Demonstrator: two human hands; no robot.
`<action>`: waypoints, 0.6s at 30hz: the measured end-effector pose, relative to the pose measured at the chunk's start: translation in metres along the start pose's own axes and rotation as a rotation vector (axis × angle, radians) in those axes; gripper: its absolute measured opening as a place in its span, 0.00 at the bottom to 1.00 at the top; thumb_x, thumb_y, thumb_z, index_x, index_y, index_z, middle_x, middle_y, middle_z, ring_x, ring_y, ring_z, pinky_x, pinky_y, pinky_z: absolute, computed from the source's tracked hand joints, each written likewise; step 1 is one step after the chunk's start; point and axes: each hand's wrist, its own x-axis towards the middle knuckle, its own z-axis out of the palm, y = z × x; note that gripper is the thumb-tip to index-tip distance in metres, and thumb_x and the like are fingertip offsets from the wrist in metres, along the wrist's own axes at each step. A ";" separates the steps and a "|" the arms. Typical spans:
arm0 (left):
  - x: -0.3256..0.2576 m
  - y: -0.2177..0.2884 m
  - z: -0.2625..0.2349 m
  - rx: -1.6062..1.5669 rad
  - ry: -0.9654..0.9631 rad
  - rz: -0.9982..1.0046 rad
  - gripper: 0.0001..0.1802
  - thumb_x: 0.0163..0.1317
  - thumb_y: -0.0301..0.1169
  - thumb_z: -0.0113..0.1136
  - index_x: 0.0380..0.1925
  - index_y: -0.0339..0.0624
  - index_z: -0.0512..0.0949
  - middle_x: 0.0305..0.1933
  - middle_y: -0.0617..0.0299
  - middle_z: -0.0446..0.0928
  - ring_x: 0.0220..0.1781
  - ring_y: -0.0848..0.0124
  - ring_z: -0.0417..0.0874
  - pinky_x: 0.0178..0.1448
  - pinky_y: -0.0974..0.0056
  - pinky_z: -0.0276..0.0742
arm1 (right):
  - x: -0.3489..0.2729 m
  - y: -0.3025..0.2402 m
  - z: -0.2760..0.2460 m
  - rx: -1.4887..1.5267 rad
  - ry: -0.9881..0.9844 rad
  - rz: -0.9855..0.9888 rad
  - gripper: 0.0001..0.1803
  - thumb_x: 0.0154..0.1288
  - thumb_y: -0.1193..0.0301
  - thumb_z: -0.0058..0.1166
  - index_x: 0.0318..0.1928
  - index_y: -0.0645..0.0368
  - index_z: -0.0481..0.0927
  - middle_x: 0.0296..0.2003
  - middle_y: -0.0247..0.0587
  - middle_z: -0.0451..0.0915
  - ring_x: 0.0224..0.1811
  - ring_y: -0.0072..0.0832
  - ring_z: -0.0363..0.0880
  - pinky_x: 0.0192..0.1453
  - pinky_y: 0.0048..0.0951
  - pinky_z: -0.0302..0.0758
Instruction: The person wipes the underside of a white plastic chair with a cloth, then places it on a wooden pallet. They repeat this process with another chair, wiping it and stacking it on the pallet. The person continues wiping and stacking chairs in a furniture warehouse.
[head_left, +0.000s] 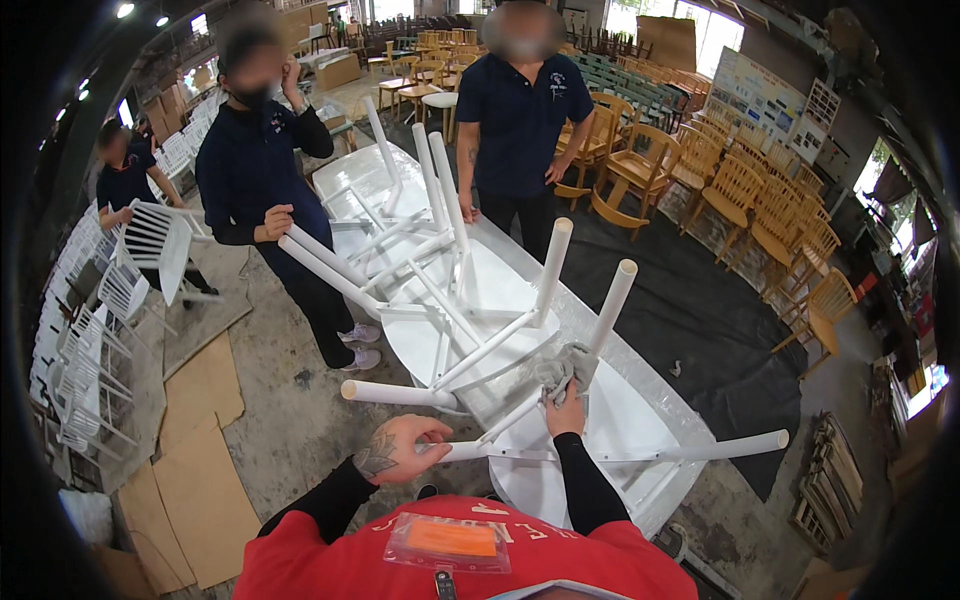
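Observation:
Close in front of me lies an upturned piece of white furniture [520, 480], its round legs splayed outward and joined by crossbars. My left hand [405, 450] is curled at the end of a white leg [465, 452] on the near left. A crumpled grey cloth [562, 370] is bunched in my right hand [567, 410], pressed by the base of an upright white leg [614, 305]. The cloth hides part of the joint there. Beyond it, more upturned white furniture [480, 335] rests legs-up on a plastic-covered surface [640, 375].
A person [265, 170] at the left holds a white leg; another [515, 120] stands across from me. At far left a third person carries a white chair [165, 245] near stacked white chairs [85, 380]. Wooden chairs [730, 190] line the right. Cardboard [200, 470] covers some floor.

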 end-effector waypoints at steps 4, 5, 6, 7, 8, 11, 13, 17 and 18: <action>-0.003 -0.003 0.002 0.011 0.019 -0.007 0.18 0.62 0.42 0.65 0.47 0.44 0.85 0.38 0.59 0.86 0.44 0.60 0.85 0.52 0.54 0.78 | -0.003 0.000 0.002 0.000 -0.014 0.021 0.47 0.63 0.56 0.62 0.79 0.45 0.54 0.61 0.65 0.72 0.58 0.60 0.77 0.60 0.52 0.76; -0.003 -0.003 0.003 0.011 0.021 -0.007 0.18 0.62 0.42 0.65 0.47 0.44 0.85 0.38 0.60 0.86 0.44 0.61 0.85 0.52 0.55 0.78 | -0.002 0.001 0.003 -0.008 0.005 0.009 0.47 0.63 0.56 0.62 0.78 0.45 0.54 0.60 0.65 0.72 0.58 0.60 0.78 0.60 0.52 0.76; -0.003 -0.003 0.003 0.008 0.017 -0.013 0.18 0.62 0.43 0.65 0.47 0.44 0.85 0.38 0.60 0.86 0.44 0.61 0.85 0.52 0.55 0.78 | -0.001 0.002 0.004 -0.015 0.025 -0.002 0.47 0.63 0.57 0.63 0.78 0.45 0.54 0.60 0.65 0.73 0.57 0.60 0.78 0.60 0.53 0.76; -0.003 -0.003 0.002 0.006 0.013 -0.020 0.19 0.62 0.43 0.65 0.47 0.44 0.85 0.38 0.60 0.86 0.44 0.61 0.85 0.52 0.55 0.78 | -0.001 0.003 0.005 -0.022 0.044 -0.015 0.47 0.63 0.57 0.63 0.78 0.45 0.54 0.60 0.64 0.73 0.57 0.60 0.78 0.60 0.53 0.76; -0.003 -0.002 0.002 0.004 0.010 -0.026 0.19 0.62 0.43 0.65 0.47 0.44 0.85 0.37 0.60 0.86 0.44 0.61 0.84 0.52 0.55 0.78 | -0.001 0.004 0.005 -0.020 0.049 -0.022 0.47 0.63 0.56 0.63 0.78 0.46 0.54 0.60 0.65 0.73 0.57 0.60 0.78 0.60 0.53 0.76; -0.004 0.000 0.001 0.014 0.005 -0.032 0.19 0.62 0.43 0.66 0.47 0.44 0.85 0.37 0.60 0.86 0.43 0.61 0.85 0.52 0.55 0.78 | -0.001 0.004 0.005 -0.013 0.039 -0.024 0.47 0.63 0.56 0.62 0.78 0.46 0.54 0.61 0.65 0.72 0.57 0.60 0.78 0.59 0.53 0.76; -0.004 0.000 0.000 0.003 0.001 -0.046 0.20 0.61 0.43 0.66 0.48 0.44 0.85 0.37 0.59 0.86 0.43 0.61 0.85 0.52 0.55 0.78 | 0.000 0.002 0.004 -0.008 0.002 0.008 0.47 0.64 0.55 0.62 0.78 0.46 0.54 0.62 0.65 0.72 0.57 0.60 0.78 0.59 0.53 0.77; -0.004 0.002 -0.002 0.003 -0.006 -0.057 0.20 0.61 0.43 0.66 0.48 0.44 0.85 0.37 0.59 0.86 0.42 0.62 0.85 0.52 0.56 0.79 | -0.001 0.000 0.004 -0.011 -0.007 0.015 0.46 0.64 0.55 0.61 0.78 0.47 0.54 0.63 0.64 0.71 0.58 0.60 0.78 0.60 0.53 0.77; -0.004 0.002 -0.002 0.003 -0.006 -0.057 0.20 0.61 0.43 0.66 0.48 0.44 0.85 0.37 0.59 0.86 0.42 0.62 0.85 0.51 0.56 0.79 | -0.001 0.000 0.004 -0.012 -0.010 0.018 0.46 0.64 0.55 0.61 0.78 0.47 0.54 0.63 0.64 0.71 0.58 0.60 0.78 0.60 0.53 0.76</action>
